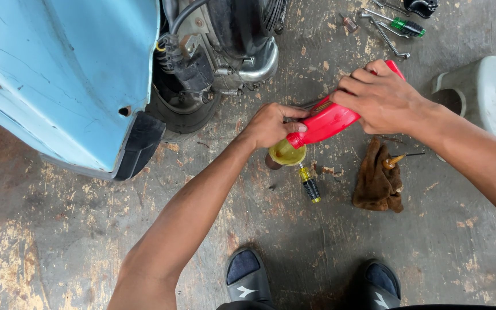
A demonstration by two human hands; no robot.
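Note:
My right hand [381, 99] grips a red plastic bottle [324, 122] and tilts it neck-down toward the left. The bottle's mouth sits over a small round cup [286, 154] of yellowish liquid. My left hand [271, 124] is closed on the cup's rim, right beside the bottle's neck. Both are held low over the stained concrete floor, close to the light blue scooter [64, 74] and its exposed engine [225, 46].
A yellow-and-black screwdriver [309, 185] lies just below the cup. A brown rag [378, 181] with a small tool on it lies to the right. Several tools [394, 26] lie at the top right. A pale plastic stool [492, 95] stands at right. My two sandalled feet [311, 281] are at the bottom.

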